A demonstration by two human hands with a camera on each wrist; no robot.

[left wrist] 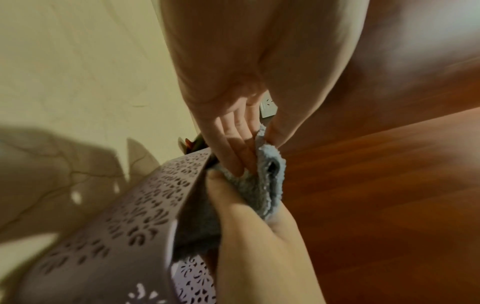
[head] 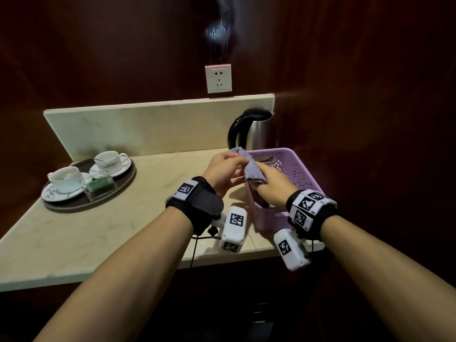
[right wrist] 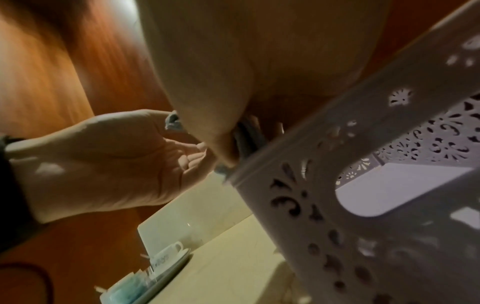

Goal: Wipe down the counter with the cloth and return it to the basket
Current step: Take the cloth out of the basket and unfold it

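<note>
While both hands hold the cloth (head: 249, 166) in the air just above the near-left corner of the purple basket (head: 298, 169), the step in hand seems to be either folding it or taking it out, and I cannot say which. The left hand (head: 223, 172) pinches the upper end of the cloth between thumb and curled fingers, and the right hand (head: 269, 187) grips the lower end, its fingers closed around the folded fabric. The basket stands on the right part of the counter (head: 98, 233), touching nothing else that I can see, with a steel kettle (head: 256, 130) just behind it. To do this step well, I would keep the cloth gathered in a compact bundle (loose corners could catch on the pierced wall of the basket) and move it low and away from the tray (head: 74, 206) at the left, where two cups (head: 66, 177) on saucers could be pushed over. For wiping, one flat hand on the cloth gives better contact than two pinches. About writing: the farther cup carries a dark printed mark, but it is too small to read. The wrist bands show only black-and-white square codes, no words. The wall socket (head: 218, 79) bears no legible label.
</note>
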